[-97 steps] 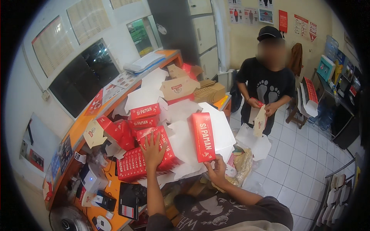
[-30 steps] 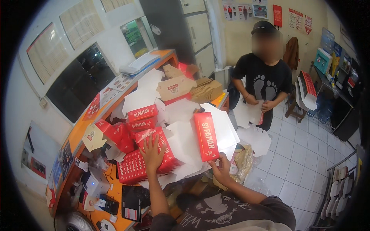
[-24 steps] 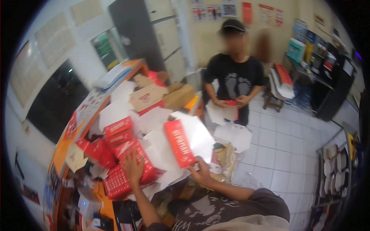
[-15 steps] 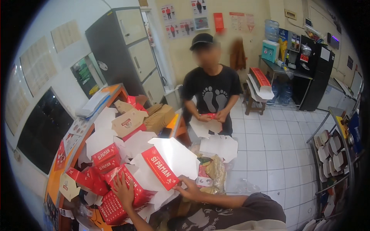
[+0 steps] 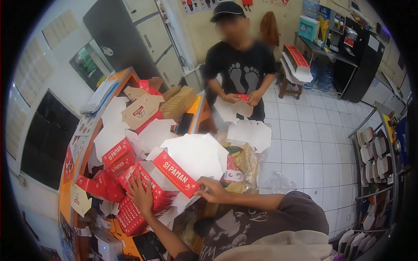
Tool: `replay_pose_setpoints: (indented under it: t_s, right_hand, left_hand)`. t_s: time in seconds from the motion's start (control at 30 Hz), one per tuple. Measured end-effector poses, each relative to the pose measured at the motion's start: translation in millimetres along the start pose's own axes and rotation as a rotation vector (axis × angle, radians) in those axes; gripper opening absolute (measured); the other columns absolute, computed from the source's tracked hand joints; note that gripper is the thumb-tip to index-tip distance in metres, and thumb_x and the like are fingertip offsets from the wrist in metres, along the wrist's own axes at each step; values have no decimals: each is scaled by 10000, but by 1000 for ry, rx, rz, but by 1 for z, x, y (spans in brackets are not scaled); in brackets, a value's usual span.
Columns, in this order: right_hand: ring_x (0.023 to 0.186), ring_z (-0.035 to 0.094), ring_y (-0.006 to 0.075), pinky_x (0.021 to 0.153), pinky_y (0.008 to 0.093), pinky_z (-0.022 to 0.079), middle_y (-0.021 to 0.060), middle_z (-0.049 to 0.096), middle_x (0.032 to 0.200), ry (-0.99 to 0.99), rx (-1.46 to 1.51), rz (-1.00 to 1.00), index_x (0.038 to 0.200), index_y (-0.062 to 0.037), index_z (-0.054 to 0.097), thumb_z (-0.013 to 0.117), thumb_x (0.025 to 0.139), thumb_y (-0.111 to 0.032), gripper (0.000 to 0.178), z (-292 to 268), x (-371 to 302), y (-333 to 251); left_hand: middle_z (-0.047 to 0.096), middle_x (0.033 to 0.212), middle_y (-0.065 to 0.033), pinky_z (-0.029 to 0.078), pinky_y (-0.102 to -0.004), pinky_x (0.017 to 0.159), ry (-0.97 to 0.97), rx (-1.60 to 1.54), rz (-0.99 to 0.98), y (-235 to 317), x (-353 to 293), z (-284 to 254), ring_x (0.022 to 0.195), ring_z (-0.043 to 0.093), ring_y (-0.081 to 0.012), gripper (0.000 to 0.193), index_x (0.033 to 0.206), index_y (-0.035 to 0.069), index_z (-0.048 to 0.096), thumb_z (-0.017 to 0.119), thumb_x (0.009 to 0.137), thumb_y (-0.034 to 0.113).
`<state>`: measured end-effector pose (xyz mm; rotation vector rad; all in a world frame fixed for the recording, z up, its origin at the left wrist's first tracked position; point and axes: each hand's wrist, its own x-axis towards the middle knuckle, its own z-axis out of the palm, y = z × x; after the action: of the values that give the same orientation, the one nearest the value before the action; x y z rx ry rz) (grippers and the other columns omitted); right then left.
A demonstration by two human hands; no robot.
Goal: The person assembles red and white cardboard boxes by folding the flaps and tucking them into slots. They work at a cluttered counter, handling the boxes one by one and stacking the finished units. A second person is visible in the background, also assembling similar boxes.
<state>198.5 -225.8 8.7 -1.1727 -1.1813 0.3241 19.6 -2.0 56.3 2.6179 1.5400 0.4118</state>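
Observation:
My right hand [image 5: 210,190] pinches the lower right corner of a part-folded red carton [image 5: 176,174]; its large white flaps stand open behind the red front. My left hand [image 5: 141,193] lies with fingers spread on a stack of red cartons [image 5: 162,198], pressing on the topmost ones. Below that hand, more nested red cartons [image 5: 130,216] sit with their printed sides outward. Other red cartons [image 5: 116,154] with white inner flaps crowd the table to the left.
A brown carton [image 5: 141,112] and corrugated cardboard [image 5: 179,102] lie at the table's far end, beside a dark phone [image 5: 185,123]. Across from me a person [image 5: 239,71] in a black cap holds another red-and-white carton [image 5: 228,108]. Shelving with cartons [image 5: 372,148] stands on the right.
The view has tilted down, so the far things sit higher in the picture. Both hands keep their places on the cartons, with little visible movement. The other person still holds a carton.

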Motion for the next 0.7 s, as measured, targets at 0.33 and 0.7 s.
replay_pose_setpoints:
  t_s: [0.33, 0.7]
  right_hand:
    - [658, 530, 165, 604, 295, 427, 74, 560, 797, 17, -28, -4, 1001, -17, 591, 704, 854, -152, 229, -3, -2, 5]
    - [638, 494, 151, 583, 287, 409, 61, 540, 770, 54, 9, -42, 990, -19, 603, 715, 842, -132, 218, 0, -4, -2]
  left_hand:
    - [230, 1564, -56, 62, -611, 1120, 1, -1, -7, 2, 1, 0, 1433, 174, -341, 605, 1478, 259, 317, 420, 944, 525]
    - [243, 1558, -61, 67, -611, 1120, 4, 1, -11, 5, 1, -1, 1430, 184, -344, 600, 1469, 234, 340, 429, 944, 511]
